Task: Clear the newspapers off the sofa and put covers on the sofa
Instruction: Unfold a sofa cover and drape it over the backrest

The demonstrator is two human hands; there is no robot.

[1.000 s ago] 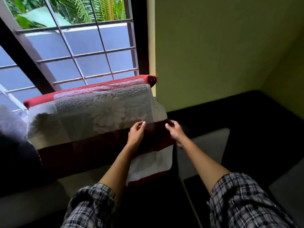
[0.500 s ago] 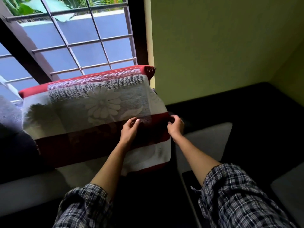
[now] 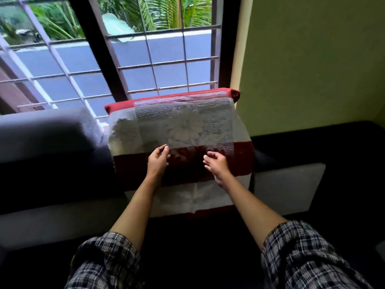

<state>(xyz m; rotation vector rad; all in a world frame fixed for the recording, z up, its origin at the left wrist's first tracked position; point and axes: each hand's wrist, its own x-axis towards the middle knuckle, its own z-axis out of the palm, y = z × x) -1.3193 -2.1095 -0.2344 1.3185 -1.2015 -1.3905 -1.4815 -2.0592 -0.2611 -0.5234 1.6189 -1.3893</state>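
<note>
A red and white cover (image 3: 187, 126) with a woven flower pattern hangs over the sofa backrest under the window, its lower edge reaching the seat. My left hand (image 3: 157, 162) is against the cover's dark red band, with fingers loosely bent and nothing between them. My right hand (image 3: 216, 166) is a little to the right on the same band, fingers spread and pointing left. Neither hand grips the cloth. The neighbouring grey backrest (image 3: 45, 138) on the left is bare. No newspapers are in view.
A barred window (image 3: 150, 65) is right behind the backrest. A green wall (image 3: 312, 69) closes the right side. A pale grey seat cushion (image 3: 289, 186) lies right of the cover and dark sofa sections run along the wall.
My right hand let go of the cover's right edge and moved left onto the red band. My left hand lifted its fingers slightly. The view swung so the cover is now centred.
</note>
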